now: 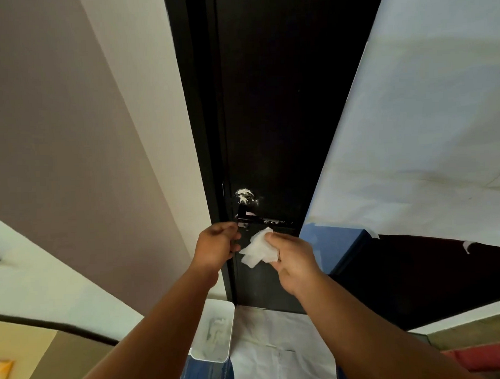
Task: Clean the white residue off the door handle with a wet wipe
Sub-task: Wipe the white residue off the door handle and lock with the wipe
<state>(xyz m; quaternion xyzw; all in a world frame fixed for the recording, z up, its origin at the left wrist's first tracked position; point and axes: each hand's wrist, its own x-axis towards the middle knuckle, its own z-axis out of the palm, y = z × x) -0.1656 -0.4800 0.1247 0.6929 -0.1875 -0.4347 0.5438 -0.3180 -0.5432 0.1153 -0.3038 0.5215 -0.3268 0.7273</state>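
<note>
At door handle, left hand gripping it, right hand pinching wet wipe

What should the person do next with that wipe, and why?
Probably lift the right hand so the wet wipe presses on the door handle, then rub up toward the white residue. The wipe sits just below the handle, seemingly not touching it, and the residue looks thick.
</note>
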